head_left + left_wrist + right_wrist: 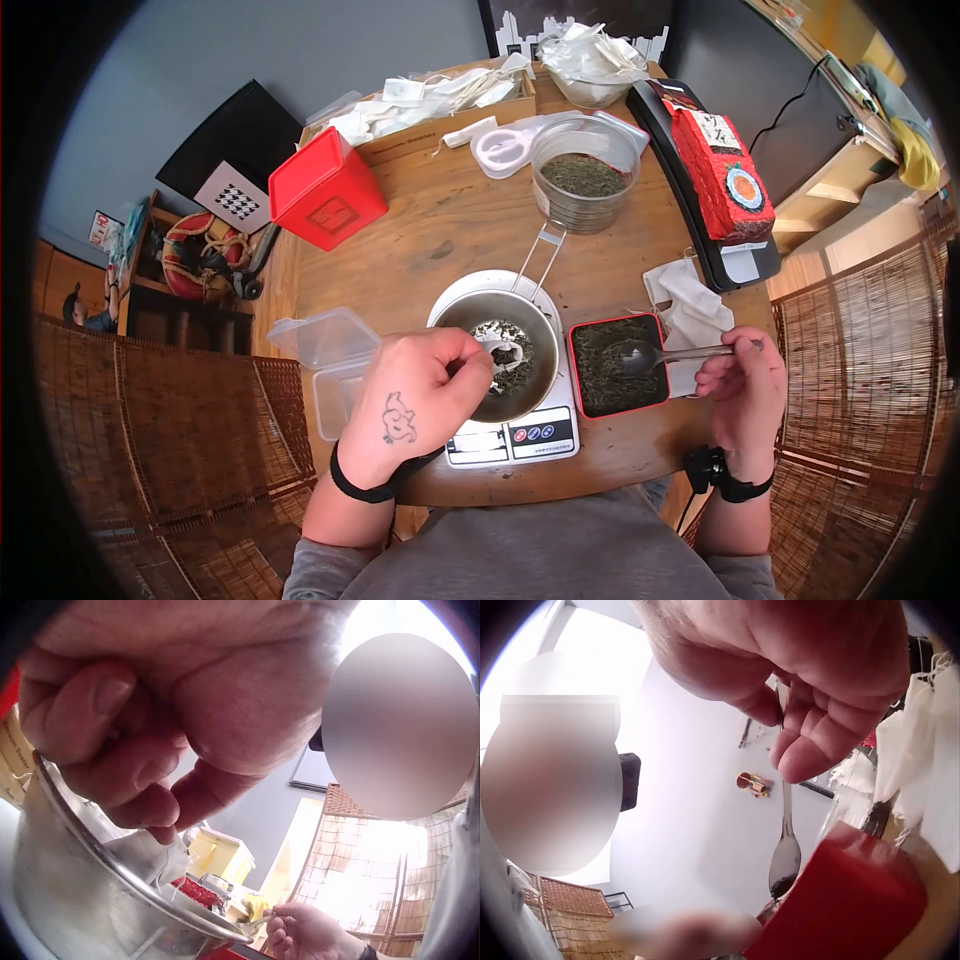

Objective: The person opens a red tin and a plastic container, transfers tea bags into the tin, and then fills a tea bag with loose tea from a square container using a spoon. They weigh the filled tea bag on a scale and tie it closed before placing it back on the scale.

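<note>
My left hand (415, 400) (217, 690) pinches the edge of a small white pouch (505, 352) (154, 853) inside a metal pot (548, 375) (75, 874). Dark dried leaves lie in the pouch and over the pot's bottom. The pot stands on a white scale (545, 437). In my right hand (748, 395) (802, 682), a metal spoon (640, 357) (784, 859) is held by its handle, its bowl over a red-rimmed square container (622, 412) (840, 900) of dark leaves. Some leaf bits cling to the spoon tip in the right wrist view.
A clear tub (584, 215) of leaves stands behind the pot, near a white tape-like roll (500, 150). Around them are a red box (330, 195), a carton of white pouches (430, 138), a red packet (722, 175), an open plastic box (335, 340) and loose pouches (688, 300).
</note>
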`<action>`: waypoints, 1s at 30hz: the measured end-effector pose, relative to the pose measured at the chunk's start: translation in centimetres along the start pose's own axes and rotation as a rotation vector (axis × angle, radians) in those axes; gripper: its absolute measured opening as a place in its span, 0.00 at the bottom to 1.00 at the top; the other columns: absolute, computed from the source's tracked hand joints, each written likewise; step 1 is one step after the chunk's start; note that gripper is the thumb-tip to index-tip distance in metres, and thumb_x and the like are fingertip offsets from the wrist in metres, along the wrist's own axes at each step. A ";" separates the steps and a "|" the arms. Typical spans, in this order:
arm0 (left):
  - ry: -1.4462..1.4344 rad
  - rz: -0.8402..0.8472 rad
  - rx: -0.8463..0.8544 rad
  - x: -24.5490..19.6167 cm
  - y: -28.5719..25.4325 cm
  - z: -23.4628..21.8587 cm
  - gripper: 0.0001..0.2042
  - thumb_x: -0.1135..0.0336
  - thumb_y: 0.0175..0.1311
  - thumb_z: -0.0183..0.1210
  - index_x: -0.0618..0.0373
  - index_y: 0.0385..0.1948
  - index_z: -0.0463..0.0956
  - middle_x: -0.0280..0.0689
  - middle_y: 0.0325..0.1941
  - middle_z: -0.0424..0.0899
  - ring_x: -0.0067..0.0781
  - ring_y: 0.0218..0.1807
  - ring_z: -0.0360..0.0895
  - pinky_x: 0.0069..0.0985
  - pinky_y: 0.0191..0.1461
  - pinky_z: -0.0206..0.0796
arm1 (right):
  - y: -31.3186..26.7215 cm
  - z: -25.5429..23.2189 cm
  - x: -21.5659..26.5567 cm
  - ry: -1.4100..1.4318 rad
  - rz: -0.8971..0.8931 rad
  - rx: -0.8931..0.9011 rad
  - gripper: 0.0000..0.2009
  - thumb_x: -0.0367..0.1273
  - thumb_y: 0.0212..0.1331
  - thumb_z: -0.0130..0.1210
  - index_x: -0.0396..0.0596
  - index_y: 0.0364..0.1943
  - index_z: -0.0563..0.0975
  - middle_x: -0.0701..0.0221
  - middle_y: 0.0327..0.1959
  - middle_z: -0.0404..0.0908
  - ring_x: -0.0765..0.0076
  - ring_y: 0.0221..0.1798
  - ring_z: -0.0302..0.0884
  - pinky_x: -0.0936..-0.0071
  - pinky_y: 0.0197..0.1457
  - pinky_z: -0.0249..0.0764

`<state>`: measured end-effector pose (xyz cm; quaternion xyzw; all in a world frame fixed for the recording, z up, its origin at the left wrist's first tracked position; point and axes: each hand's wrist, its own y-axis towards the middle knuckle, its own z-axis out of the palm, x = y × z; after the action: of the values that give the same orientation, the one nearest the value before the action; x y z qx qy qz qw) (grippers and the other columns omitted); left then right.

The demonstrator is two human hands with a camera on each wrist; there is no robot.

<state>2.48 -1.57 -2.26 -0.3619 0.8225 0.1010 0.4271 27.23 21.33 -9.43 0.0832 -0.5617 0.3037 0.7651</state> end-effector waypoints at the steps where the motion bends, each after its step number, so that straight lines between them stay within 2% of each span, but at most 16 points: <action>1: -0.004 0.015 0.001 -0.1 0.0 0.0 0.09 0.67 0.65 0.63 0.63 0.29 0.85 0.47 0.20 0.82 0.40 0.22 0.80 0.34 0.31 0.71 | -0.1 0.3 0.4 0.039 -0.016 0.022 0.10 0.34 0.79 0.53 0.41 0.49 0.78 0.62 0.30 0.88 0.66 0.29 0.88 0.71 0.34 0.85; 5: -0.005 0.047 0.005 -0.3 0.0 0.1 0.09 0.67 0.65 0.63 0.64 0.29 0.84 0.48 0.22 0.83 0.43 0.23 0.81 0.35 0.32 0.72 | -0.6 3.2 1.7 0.060 -0.020 0.079 0.10 0.34 0.79 0.53 0.40 0.50 0.78 0.60 0.31 0.89 0.66 0.32 0.90 0.71 0.35 0.86; 7: 0.021 0.009 0.024 -0.6 -0.1 -0.1 0.09 0.67 0.65 0.63 0.64 0.29 0.84 0.48 0.23 0.83 0.46 0.24 0.83 0.35 0.33 0.73 | -0.8 4.9 1.9 0.035 -0.030 0.189 0.10 0.33 0.79 0.53 0.40 0.51 0.78 0.60 0.32 0.90 0.66 0.33 0.90 0.71 0.37 0.87; 9: 0.024 0.020 0.021 -0.6 -0.1 -0.1 0.09 0.67 0.65 0.63 0.64 0.29 0.84 0.48 0.24 0.84 0.47 0.25 0.83 0.35 0.33 0.74 | -1.1 6.4 2.0 0.022 -0.020 0.229 0.10 0.31 0.79 0.53 0.39 0.52 0.78 0.60 0.35 0.90 0.69 0.35 0.90 0.72 0.39 0.87; 13: 0.008 0.046 0.021 -0.5 -0.3 -0.1 0.08 0.68 0.64 0.62 0.63 0.29 0.84 0.48 0.26 0.85 0.50 0.28 0.85 0.36 0.35 0.75 | -2.3 8.6 1.9 -0.148 -0.110 0.312 0.08 0.26 0.77 0.55 0.36 0.53 0.79 0.62 0.40 0.90 0.74 0.39 0.89 0.75 0.43 0.86; 15: 0.004 0.042 0.024 -0.4 -0.3 -0.3 0.08 0.68 0.63 0.62 0.63 0.29 0.84 0.48 0.26 0.86 0.50 0.28 0.85 0.36 0.35 0.75 | -3.1 9.4 2.0 -0.402 -0.333 0.375 0.09 0.25 0.75 0.57 0.34 0.53 0.79 0.64 0.39 0.90 0.75 0.40 0.88 0.75 0.43 0.86; 16: 0.000 0.042 0.029 -0.3 -0.3 -0.4 0.07 0.69 0.63 0.62 0.63 0.29 0.84 0.47 0.26 0.86 0.50 0.28 0.85 0.36 0.35 0.75 | -3.4 9.2 1.9 -0.482 -0.402 0.389 0.10 0.23 0.67 0.63 0.36 0.50 0.82 0.64 0.38 0.90 0.71 0.39 0.90 0.74 0.42 0.86; 17: -0.001 0.041 0.029 -0.2 -0.3 -0.4 0.07 0.69 0.63 0.62 0.63 0.29 0.84 0.47 0.26 0.86 0.50 0.28 0.85 0.36 0.35 0.75 | -3.4 9.2 2.3 -0.483 -0.401 0.390 0.10 0.23 0.67 0.63 0.36 0.50 0.82 0.64 0.38 0.90 0.71 0.39 0.90 0.74 0.42 0.86; 19: 0.003 0.039 0.037 -0.1 -0.2 -0.5 0.07 0.69 0.63 0.61 0.63 0.29 0.85 0.48 0.27 0.86 0.49 0.28 0.85 0.36 0.35 0.75 | -3.4 9.4 3.4 -0.878 -0.832 0.613 0.12 0.23 0.58 0.68 0.40 0.46 0.84 0.64 0.38 0.89 0.64 0.38 0.90 0.72 0.41 0.85; 20: 0.002 0.040 0.038 -0.1 -0.2 -0.5 0.07 0.69 0.63 0.61 0.63 0.29 0.85 0.48 0.27 0.86 0.49 0.28 0.85 0.36 0.35 0.75 | -3.3 9.6 3.0 -0.860 -0.938 0.614 0.15 0.24 0.50 0.71 0.43 0.45 0.86 0.65 0.39 0.89 0.59 0.37 0.89 0.69 0.40 0.85; 23: -0.017 0.036 0.039 -0.1 -0.2 -0.6 0.07 0.69 0.63 0.61 0.63 0.30 0.85 0.48 0.27 0.86 0.48 0.28 0.85 0.36 0.35 0.75 | -3.6 9.9 3.0 -0.858 -1.013 0.649 0.17 0.24 0.49 0.72 0.42 0.46 0.86 0.67 0.39 0.89 0.61 0.37 0.88 0.69 0.38 0.84; 27: -0.033 0.026 0.042 0.0 -0.4 -0.8 0.07 0.70 0.64 0.61 0.64 0.30 0.85 0.48 0.26 0.86 0.46 0.26 0.84 0.34 0.34 0.74 | -3.9 9.1 3.8 -0.846 -1.004 0.619 0.18 0.24 0.47 0.71 0.42 0.47 0.85 0.66 0.38 0.89 0.60 0.38 0.89 0.69 0.39 0.85; 29: -0.042 0.034 0.039 0.1 -0.3 -1.0 0.07 0.70 0.64 0.61 0.64 0.31 0.85 0.47 0.25 0.85 0.43 0.25 0.84 0.33 0.34 0.74 | -4.2 8.3 4.3 -0.834 -0.943 0.548 0.15 0.24 0.54 0.69 0.41 0.47 0.84 0.63 0.37 0.89 0.61 0.36 0.89 0.70 0.39 0.84; 30: -0.058 0.016 0.036 0.2 -0.2 -1.1 0.07 0.69 0.64 0.61 0.64 0.31 0.85 0.46 0.23 0.84 0.39 0.25 0.83 0.32 0.33 0.73 | -4.3 7.7 4.2 -0.834 -0.944 0.549 0.15 0.24 0.54 0.69 0.41 0.47 0.84 0.63 0.37 0.89 0.61 0.36 0.89 0.70 0.39 0.84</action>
<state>1.86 -2.35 -1.73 -0.3446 0.8143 0.0998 0.4563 24.17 15.83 -1.98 0.6198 -0.6157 0.0119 0.4864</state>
